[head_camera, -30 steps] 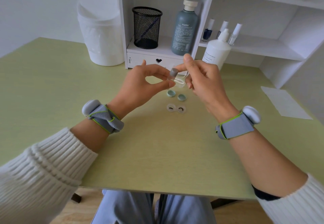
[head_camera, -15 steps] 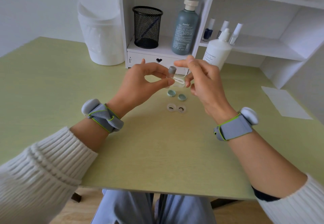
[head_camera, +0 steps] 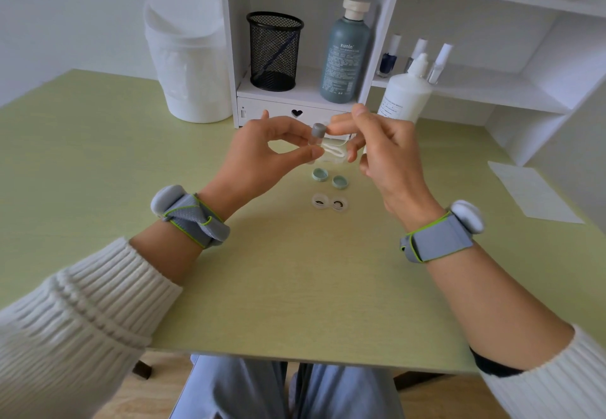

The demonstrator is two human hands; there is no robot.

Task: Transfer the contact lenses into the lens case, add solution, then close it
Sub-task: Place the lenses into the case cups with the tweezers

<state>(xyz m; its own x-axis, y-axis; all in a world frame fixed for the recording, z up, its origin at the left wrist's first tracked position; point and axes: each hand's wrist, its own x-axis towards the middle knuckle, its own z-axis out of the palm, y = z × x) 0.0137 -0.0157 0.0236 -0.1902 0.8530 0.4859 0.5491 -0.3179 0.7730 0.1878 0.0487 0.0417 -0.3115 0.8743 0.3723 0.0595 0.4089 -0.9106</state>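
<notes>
Left hand (head_camera: 259,156) pinches the vial (head_camera: 316,141) upright between thumb and forefinger, raised over the middle of the desk (head_camera: 295,287); I judge this steadies it for uncapping. Right hand (head_camera: 387,156) arches in, one fingertip against the grey cap (head_camera: 318,130); I cannot tell if it grips. Case (head_camera: 319,206) lies open below, dark crescents in both wells, with the lids (head_camera: 319,175) just behind.

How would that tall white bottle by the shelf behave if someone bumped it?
The white bottle is tall and narrows to a small nozzle, so a nudge near the top would probably tip it. Its smooth rounded body suggests it could roll once down. It looks like plastic, so likely not fragile.
</notes>
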